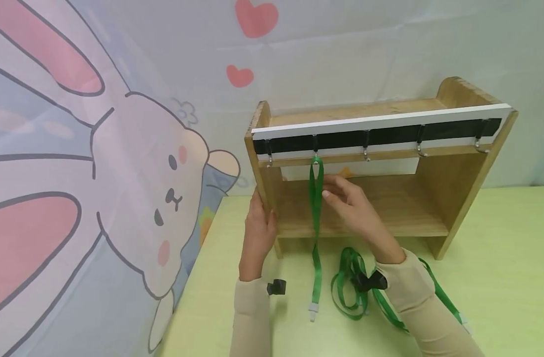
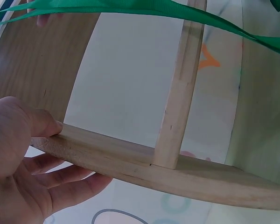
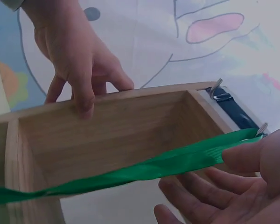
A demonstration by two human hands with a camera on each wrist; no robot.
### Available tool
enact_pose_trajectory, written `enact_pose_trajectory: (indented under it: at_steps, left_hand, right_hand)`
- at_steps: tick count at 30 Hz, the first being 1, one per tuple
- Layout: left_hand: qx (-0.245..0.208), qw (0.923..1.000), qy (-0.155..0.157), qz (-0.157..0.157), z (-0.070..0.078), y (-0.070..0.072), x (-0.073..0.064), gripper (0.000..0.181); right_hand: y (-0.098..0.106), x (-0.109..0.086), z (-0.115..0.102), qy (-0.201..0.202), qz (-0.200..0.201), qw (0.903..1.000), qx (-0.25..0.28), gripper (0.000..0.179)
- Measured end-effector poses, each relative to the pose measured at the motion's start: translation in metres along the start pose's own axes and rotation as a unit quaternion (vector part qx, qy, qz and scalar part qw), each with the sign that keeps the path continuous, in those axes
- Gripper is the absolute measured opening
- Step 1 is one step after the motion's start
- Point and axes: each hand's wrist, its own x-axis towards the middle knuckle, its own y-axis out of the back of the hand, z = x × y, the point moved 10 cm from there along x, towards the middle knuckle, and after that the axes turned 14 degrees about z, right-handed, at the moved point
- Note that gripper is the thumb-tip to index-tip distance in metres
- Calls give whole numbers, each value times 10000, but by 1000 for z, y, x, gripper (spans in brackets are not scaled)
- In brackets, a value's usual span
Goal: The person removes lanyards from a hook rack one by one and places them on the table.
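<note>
A green lanyard (image 1: 316, 198) hangs by its loop from the second hook from the left (image 1: 315, 145) on the wooden shelf (image 1: 465, 183). Its strap drops straight down to a pale plastic clip (image 1: 313, 309) at the bottom. My left hand (image 1: 259, 228) grips the shelf's left side panel (image 2: 116, 156), thumb at the front edge and fingers on the outer face. My right hand (image 1: 354, 203) is just right of the strap below the hook. In the right wrist view, its thumb (image 3: 245, 156) overlaps the strap, and its loosely bent fingers are spread apart below.
More green lanyards (image 1: 350, 292) lie coiled on the pale green table (image 1: 513, 277), partly under my right forearm. Several metal hooks line the black strip (image 1: 392, 135) along the shelf's top front. A cloth with a cartoon rabbit (image 1: 138, 163) hangs behind and at left.
</note>
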Motion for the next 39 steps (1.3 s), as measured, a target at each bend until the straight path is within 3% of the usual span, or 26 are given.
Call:
enact_pose_trajectory:
  at_steps: [5,14,20,32,39]
  left_hand:
    - [-14,9999,-102,22,4,-1,-2,67]
    - [62,9997,-213,54,8,-1,-3,66]
    - [112,9994,-317,100,8,2,-3,65]
    - [177,9983,-523,200,9,5,1,65]
    - [144,9972,-677,298,11,6,1,65]
  right_hand:
    - [-6,3,9,-246,-146,9984,491,31]
    - [-5,6,17,-737,-60,9914,1077,22]
    - [-7,8,9,-700,-57,9912,1119,12]
    - [-17,-1,-9,-356,-261,9927,1121,13]
    - [-24,-13,-3,-455,-354,9915,1168,16]
